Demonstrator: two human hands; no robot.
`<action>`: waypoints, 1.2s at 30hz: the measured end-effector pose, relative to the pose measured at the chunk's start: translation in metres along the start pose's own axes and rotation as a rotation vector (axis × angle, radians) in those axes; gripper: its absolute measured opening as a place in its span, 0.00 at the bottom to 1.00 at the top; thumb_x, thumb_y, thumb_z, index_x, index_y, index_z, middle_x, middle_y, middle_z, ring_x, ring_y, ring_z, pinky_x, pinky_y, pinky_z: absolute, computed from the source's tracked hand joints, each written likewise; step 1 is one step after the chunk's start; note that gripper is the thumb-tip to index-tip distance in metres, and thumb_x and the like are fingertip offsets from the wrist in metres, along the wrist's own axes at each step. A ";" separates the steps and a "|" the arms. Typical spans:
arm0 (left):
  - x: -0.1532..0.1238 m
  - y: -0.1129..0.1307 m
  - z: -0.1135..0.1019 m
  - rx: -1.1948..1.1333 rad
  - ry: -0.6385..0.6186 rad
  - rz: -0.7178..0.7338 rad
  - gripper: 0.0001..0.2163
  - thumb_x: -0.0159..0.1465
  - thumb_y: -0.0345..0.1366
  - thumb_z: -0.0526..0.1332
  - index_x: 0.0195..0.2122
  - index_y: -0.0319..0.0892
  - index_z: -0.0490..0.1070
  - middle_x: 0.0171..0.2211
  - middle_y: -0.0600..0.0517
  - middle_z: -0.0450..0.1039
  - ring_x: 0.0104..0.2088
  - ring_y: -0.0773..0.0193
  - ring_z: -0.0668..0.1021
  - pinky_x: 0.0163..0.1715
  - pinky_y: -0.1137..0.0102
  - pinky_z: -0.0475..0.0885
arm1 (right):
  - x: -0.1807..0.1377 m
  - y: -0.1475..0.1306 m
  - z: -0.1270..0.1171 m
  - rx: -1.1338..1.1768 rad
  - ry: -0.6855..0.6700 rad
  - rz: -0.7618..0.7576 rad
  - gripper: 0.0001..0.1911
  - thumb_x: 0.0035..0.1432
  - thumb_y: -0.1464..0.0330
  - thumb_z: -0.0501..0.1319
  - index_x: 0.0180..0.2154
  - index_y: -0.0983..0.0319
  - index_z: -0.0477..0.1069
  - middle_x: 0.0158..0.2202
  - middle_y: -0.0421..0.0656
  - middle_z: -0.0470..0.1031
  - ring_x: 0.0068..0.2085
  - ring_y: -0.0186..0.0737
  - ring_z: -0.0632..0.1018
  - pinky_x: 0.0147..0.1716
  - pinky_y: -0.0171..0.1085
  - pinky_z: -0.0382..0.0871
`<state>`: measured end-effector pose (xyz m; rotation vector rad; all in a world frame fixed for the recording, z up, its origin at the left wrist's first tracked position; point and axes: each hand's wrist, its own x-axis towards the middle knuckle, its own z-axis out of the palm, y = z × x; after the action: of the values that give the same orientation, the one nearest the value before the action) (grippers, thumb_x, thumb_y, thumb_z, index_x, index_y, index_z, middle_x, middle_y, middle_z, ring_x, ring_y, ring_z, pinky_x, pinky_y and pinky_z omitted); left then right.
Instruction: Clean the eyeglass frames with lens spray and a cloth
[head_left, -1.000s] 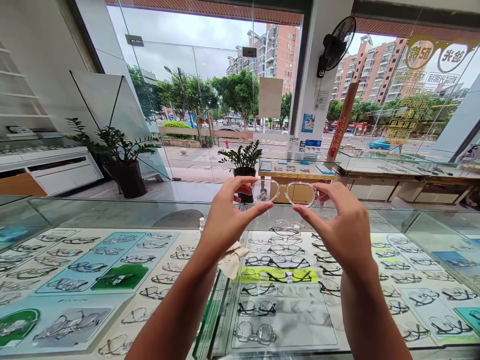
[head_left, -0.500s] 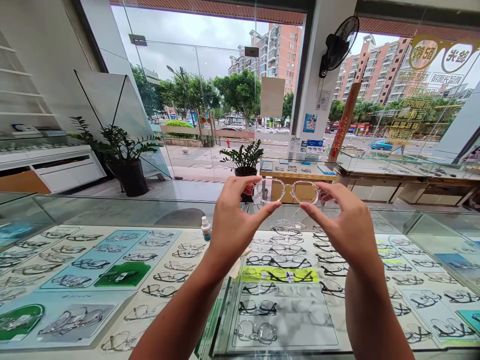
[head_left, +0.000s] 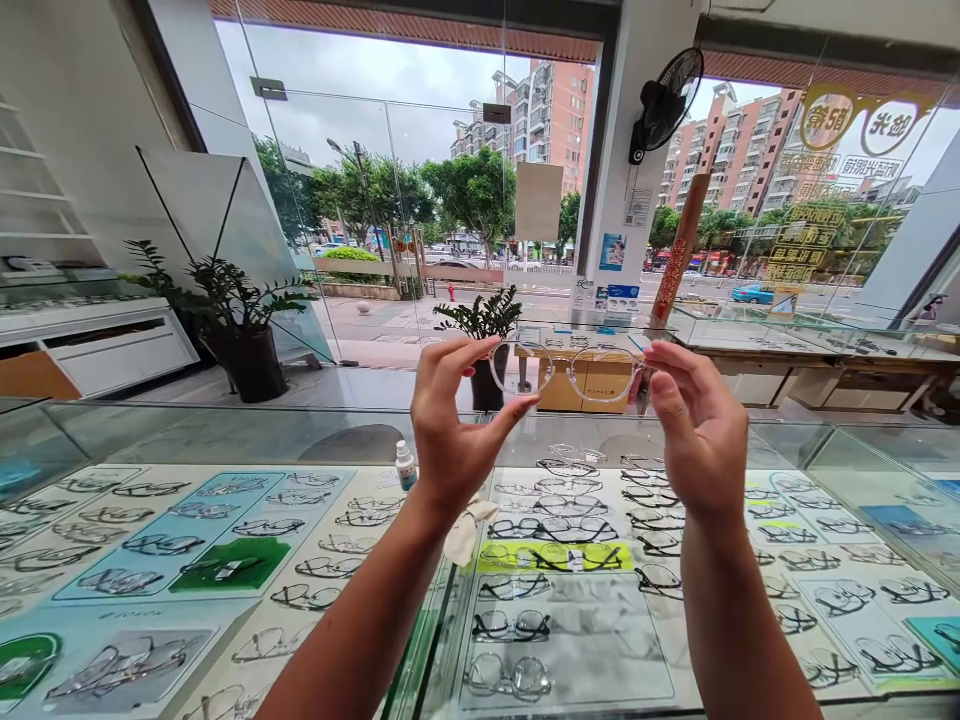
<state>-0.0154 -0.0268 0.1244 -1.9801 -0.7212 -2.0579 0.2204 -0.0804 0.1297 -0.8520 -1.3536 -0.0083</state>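
Clear-framed eyeglasses [head_left: 525, 368] are held up in front of me above the glass counter, lenses toward the street window. My left hand [head_left: 456, 415] pinches the left lens rim, fingers on top and thumb below. At the right end of the frame, my right hand [head_left: 703, 435] has its fingertips at the hinge and temple arm, its thumb raised; the exact grip is partly hidden. Below lies a pale crumpled cloth [head_left: 459, 537] by my left wrist, and a small white-capped bottle [head_left: 406, 465] stands left of it.
Rows of spectacles [head_left: 514, 625] fill the glass display case [head_left: 431, 640] under my arms. Potted plants [head_left: 246, 365] stand beyond the counter, before the glass front. A black fan [head_left: 667, 105] hangs on the pillar. More display counters [head_left: 750, 345] run along the window.
My right thumb has come off the lower rim and lifted, with the right hand turned more upright. The eyeglasses and left hand have shifted slightly left in view.
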 end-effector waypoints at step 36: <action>-0.001 -0.005 0.007 0.026 -0.183 0.018 0.27 0.61 0.41 0.76 0.61 0.49 0.73 0.54 0.46 0.75 0.55 0.53 0.78 0.56 0.54 0.78 | 0.009 0.015 0.004 0.217 -0.216 0.215 0.15 0.65 0.56 0.69 0.51 0.54 0.81 0.55 0.46 0.83 0.57 0.48 0.81 0.56 0.50 0.76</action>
<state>-0.0115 -0.0194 0.1222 -2.1725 -0.7572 -1.8638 0.2266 -0.0636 0.1290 -0.8264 -1.4262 0.4008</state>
